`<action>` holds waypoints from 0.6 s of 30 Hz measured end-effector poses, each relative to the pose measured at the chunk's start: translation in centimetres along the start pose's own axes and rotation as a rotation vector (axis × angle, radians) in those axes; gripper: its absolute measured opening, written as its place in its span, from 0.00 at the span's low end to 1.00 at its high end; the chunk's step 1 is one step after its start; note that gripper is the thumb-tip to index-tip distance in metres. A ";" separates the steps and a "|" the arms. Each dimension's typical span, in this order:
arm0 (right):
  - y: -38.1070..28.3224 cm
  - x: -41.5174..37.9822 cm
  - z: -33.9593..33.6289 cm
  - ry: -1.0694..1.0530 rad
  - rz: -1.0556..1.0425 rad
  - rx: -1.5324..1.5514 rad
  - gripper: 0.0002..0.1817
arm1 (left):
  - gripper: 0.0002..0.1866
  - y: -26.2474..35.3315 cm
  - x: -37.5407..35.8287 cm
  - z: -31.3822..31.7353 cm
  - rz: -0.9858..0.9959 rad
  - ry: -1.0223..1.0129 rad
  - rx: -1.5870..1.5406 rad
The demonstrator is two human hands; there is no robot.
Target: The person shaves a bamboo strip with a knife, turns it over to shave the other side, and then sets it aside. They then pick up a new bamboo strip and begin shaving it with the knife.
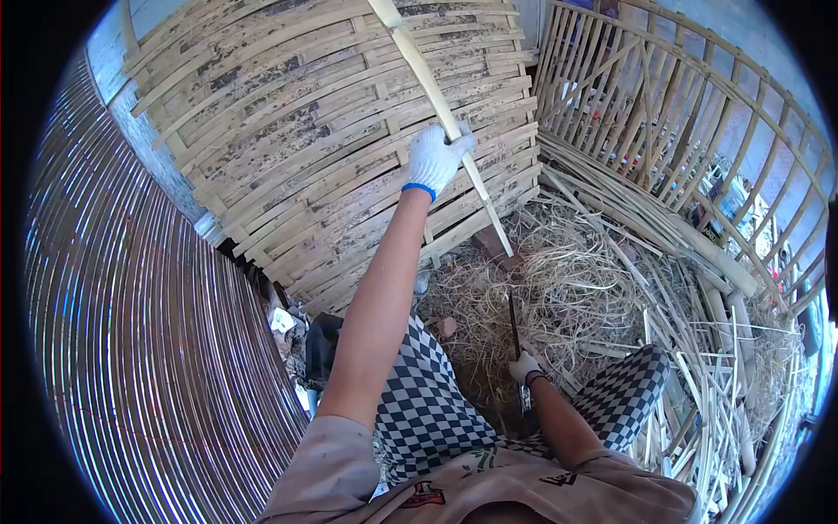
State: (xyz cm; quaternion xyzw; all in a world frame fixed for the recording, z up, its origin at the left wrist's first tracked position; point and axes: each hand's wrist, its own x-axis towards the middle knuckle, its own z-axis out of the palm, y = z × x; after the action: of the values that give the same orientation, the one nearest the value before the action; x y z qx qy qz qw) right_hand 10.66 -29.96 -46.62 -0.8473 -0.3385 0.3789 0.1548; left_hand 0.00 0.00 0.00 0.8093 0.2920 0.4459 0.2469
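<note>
My left hand [436,159], in a white glove with a blue cuff, is closed around a long pale bamboo strip [428,80]. The strip slants from the top of the view down to a reddish-brown block [497,245] on the ground. Lower down, between my knees, my right hand [525,368], also gloved, grips a dark, narrow blade [513,321] that points away from me. The blade's tip is just below the strip's lower end, with a small gap between them. The handle is mostly hidden in my right hand.
A woven bamboo panel [288,131] stands behind my left hand. Pale shavings [567,279] cover the ground ahead, with bamboo poles and strips [650,218] at the right. A slatted bamboo frame [698,105] rises at the upper right, and a ribbed surface [166,332] fills the left side.
</note>
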 end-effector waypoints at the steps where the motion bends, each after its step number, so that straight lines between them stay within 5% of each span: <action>1: -0.1 -0.2 -0.3 0.000 -0.003 -0.001 0.30 | 0.12 0.3 -0.1 0.0 -0.008 0.000 -0.002; 18: -1.0 -0.8 -0.4 0.005 0.002 0.013 0.28 | 0.17 1.2 -1.0 -0.2 0.017 0.061 0.158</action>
State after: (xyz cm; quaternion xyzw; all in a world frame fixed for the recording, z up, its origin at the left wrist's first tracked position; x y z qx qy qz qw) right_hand 10.09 -29.75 -45.40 -0.8474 -0.3348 0.3794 0.1609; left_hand -0.33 -1.53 0.31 0.8147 0.3269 0.4479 0.1694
